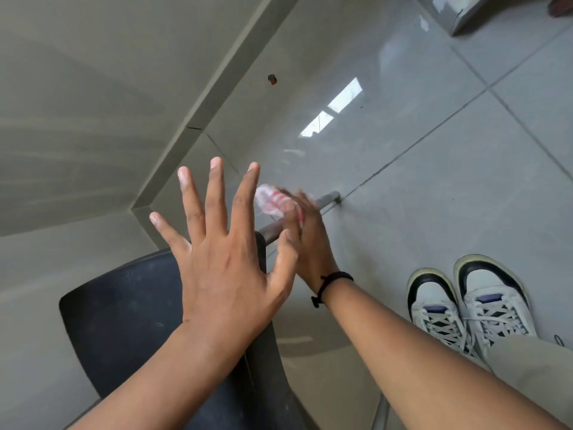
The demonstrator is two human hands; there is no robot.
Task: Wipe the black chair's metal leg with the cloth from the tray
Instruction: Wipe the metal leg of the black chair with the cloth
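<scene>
Cloth bunched, blurred | my right hand is gripping it against metal leg | my left hand is hovering, fingers spread, over black chair

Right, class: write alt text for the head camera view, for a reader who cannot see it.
A right hand presses a red-and-white cloth against a black chair's metal leg. The left hand hovers open above the seat, over a grey tiled floor.
</scene>
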